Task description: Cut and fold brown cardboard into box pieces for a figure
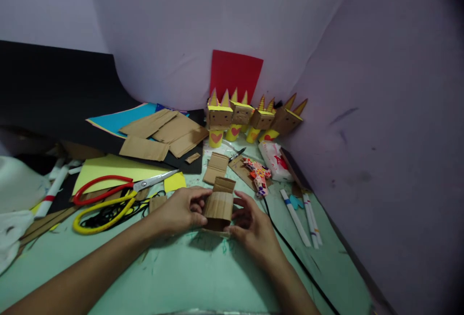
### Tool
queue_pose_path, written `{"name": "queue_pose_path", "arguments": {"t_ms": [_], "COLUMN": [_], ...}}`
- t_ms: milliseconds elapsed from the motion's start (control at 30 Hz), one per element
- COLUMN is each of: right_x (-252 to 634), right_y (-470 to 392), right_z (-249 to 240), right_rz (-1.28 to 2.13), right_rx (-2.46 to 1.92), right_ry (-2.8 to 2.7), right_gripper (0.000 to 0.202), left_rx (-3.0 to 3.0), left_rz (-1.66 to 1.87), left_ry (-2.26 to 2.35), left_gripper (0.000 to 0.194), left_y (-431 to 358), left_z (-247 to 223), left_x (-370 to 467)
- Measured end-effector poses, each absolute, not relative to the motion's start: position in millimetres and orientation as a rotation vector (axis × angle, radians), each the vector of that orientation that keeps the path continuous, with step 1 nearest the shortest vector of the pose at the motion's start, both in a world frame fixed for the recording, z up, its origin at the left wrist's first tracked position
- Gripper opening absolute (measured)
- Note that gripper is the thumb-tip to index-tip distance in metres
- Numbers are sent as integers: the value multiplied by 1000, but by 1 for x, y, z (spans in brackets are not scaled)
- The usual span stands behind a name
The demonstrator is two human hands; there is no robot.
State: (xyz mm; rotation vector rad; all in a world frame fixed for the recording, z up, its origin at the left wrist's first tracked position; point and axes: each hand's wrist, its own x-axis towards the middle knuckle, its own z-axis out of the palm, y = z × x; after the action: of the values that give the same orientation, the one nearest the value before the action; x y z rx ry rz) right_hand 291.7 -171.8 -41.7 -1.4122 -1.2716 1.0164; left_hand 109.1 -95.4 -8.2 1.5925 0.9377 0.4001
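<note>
A small cardboard box (219, 205) with a raised flap and an open front side stands between my two hands on the green table. My left hand (184, 207) grips its left side, thumb low and index finger near the top. On the opposite side, my right hand (252, 223) closes on the box with curled fingers, thumb at the lower front corner. Just behind the box lies a separate folded cardboard piece (216, 167). A patterned glue gun (258, 175) rests to the right, its black cord running toward the front edge.
Red-and-yellow scissors (136, 187) lie on the left over black cord. Cardboard pieces (145, 149) are piled behind them. Several yellow figures with box heads (219, 119) line the back, before a red sheet (235, 73). White markers (295, 218) lie at right near a white packet (275, 160).
</note>
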Motion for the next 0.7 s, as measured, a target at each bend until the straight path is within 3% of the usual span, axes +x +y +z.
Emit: {"name": "queue_pose_path", "arguments": {"t_ms": [67, 200, 367, 700], "right_x": [293, 299, 304, 300], "right_y": [-174, -178, -179, -180], "right_z": [-44, -51, -60, -58], "right_rz": [940, 657, 439, 322], "right_rx": [-1352, -1328, -1420, -1404], "right_ry": [-1383, -1704, -1887, -1966], "right_gripper": [77, 55, 61, 60], "left_rx": [1660, 1750, 1619, 1726], "left_rz": [418, 467, 456, 445], "left_ry": [946, 954, 936, 943], "left_gripper": [66, 67, 68, 65], "left_y": [-96, -96, -94, -94], "left_z": [-8, -12, -20, -16], "left_x": [108, 105, 102, 103]}}
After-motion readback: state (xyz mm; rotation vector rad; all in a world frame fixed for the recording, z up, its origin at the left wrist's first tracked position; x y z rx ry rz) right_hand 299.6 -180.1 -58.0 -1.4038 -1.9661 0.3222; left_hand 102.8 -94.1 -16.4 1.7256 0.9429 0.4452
